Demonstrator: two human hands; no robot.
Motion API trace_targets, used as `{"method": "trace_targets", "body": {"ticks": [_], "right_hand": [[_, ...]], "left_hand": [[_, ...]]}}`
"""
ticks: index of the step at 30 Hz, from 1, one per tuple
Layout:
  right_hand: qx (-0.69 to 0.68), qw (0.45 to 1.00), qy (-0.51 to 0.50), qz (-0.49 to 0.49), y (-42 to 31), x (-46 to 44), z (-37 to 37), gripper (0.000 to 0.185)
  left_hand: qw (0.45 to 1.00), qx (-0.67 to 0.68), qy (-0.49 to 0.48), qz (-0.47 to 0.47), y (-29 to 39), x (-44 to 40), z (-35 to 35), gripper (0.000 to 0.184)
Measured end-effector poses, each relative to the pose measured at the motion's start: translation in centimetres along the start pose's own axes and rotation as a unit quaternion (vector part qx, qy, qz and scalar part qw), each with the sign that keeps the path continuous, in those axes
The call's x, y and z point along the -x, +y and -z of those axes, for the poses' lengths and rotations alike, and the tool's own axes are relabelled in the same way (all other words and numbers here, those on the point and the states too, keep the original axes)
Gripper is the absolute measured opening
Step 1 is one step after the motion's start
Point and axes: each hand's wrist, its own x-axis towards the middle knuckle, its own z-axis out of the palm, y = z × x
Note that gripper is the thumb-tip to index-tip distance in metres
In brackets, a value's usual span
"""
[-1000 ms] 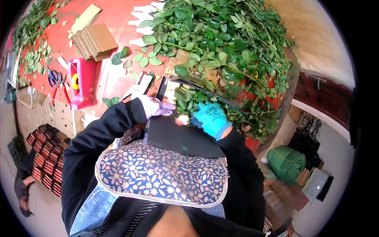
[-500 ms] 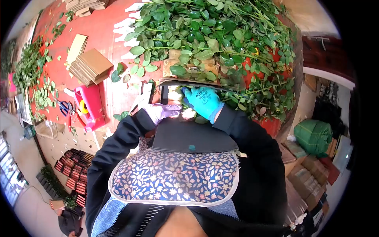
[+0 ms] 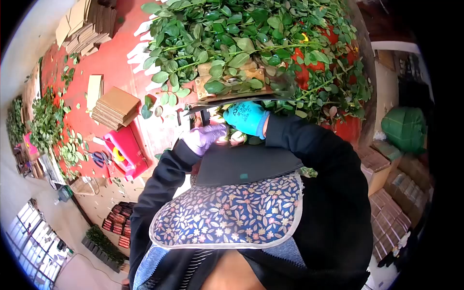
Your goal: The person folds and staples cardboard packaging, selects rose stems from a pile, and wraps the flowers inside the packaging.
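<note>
My left hand (image 3: 205,138), in a purple glove, has its fingers pressed together over a pale pink rose (image 3: 222,140). Close beside it, my right hand (image 3: 245,119) in a turquoise glove bends down among the flower heads; its fingertips are hidden, and so is whatever they hold. Another pink-and-cream rose (image 3: 238,138) shows just below the right glove. The roses lie between a dark upright edge (image 3: 241,102) behind my hands and a black flexible sheet (image 3: 246,165) in front of my body.
Leafy rose stems (image 3: 241,43) are heaped across the far side of the red table (image 3: 77,111). To the left are stacked cardboard pieces (image 3: 115,107), a pink holder (image 3: 128,153) and scissors (image 3: 100,158). A wooden block (image 3: 205,87) lies behind the dark edge.
The view has turned and shifted. My left fingers, spread flatter before, are now drawn together over the rose. My right hand stays at the flower heads, its wrist more bent.
</note>
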Motion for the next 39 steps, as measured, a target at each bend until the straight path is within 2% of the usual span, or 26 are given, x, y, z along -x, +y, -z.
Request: {"method": "trace_targets", "body": {"ticks": [2, 3, 4, 7, 9, 10, 11, 13, 15, 17, 20, 22, 24, 28, 34, 36, 39], "right_hand": [[-0.003, 0.999, 0.047, 0.023, 0.0, 0.2, -0.2, 0.013], [-0.006, 0.999, 0.05, 0.019, -0.1, 0.3, -0.3, 0.013], [-0.017, 0.999, 0.033, 0.008, -0.1, 0.2, -0.1, 0.013], [-0.016, 1.0, 0.016, -0.004, 0.2, 0.5, 0.0, 0.016], [-0.01, 0.993, 0.12, 0.013, 0.5, 1.1, -0.4, 0.026], [0.025, 0.985, 0.171, 0.012, 0.5, 1.5, 0.2, 0.037], [0.024, 0.985, 0.169, 0.017, 0.4, 1.6, 0.6, 0.037], [0.071, 0.976, 0.195, -0.071, -0.2, 2.3, 1.7, 0.04], [0.054, 0.98, 0.171, -0.082, -0.2, 1.6, 0.0, 0.038], [0.098, 0.982, 0.145, -0.073, -0.2, 0.7, -0.8, 0.036], [0.063, 0.98, 0.177, -0.062, 0.2, 0.3, -1.5, 0.033], [0.061, 0.978, 0.19, -0.065, 0.1, 0.1, -1.4, 0.033], [0.041, 0.987, 0.146, -0.061, 0.3, 0.2, -0.8, 0.033], [0.051, 0.985, 0.152, -0.06, 0.1, 0.3, -0.5, 0.034], [0.048, 0.991, 0.098, -0.08, -0.2, 0.5, 0.7, 0.035], [0.021, 0.995, 0.083, -0.044, 0.3, 0.5, 0.1, 0.034], [0.028, 0.991, 0.121, -0.044, 0.3, 0.4, -0.1, 0.034]], "left_hand": [[0.987, -0.104, 0.12, 0.026, 0.2, -0.8, 0.2, 0.038], [0.988, -0.105, 0.114, 0.024, 0.8, -1.1, 0.0, 0.038], [0.984, -0.123, 0.093, 0.093, 1.9, -1.5, -0.2, 0.035], [0.973, -0.152, 0.099, 0.139, 1.9, -1.7, -1.2, 0.028], [0.966, -0.196, 0.094, 0.137, 2.1, -1.6, -1.3, 0.027], [0.969, -0.189, 0.098, 0.128, 1.9, -1.5, -1.5, 0.027], [0.968, -0.189, 0.101, 0.132, 1.6, -1.4, -1.8, 0.027], [0.968, -0.149, 0.119, 0.164, 1.4, -1.2, -2.3, 0.027], [0.966, -0.179, 0.102, 0.157, 1.7, -1.2, -2.0, 0.031], [0.969, -0.168, 0.101, 0.152, 1.7, -1.4, -2.0, 0.035], [0.967, -0.21, 0.101, 0.098, 1.3, -1.2, -1.9, 0.037], [0.967, -0.212, 0.102, 0.095, 1.5, -1.2, -1.7, 0.037], [0.967, -0.213, 0.108, 0.095, 1.8, -1.4, -1.6, 0.036], [0.966, -0.209, 0.119, 0.092, 1.9, -1.3, -1.8, 0.034], [0.969, -0.189, 0.135, 0.081, 0.9, -1.1, -2.4, 0.032], [0.97, -0.184, 0.135, 0.081, 0.9, -1.0, -2.1, 0.032], [0.974, -0.178, 0.107, 0.094, 1.6, -1.4, -0.8, 0.038]]}}
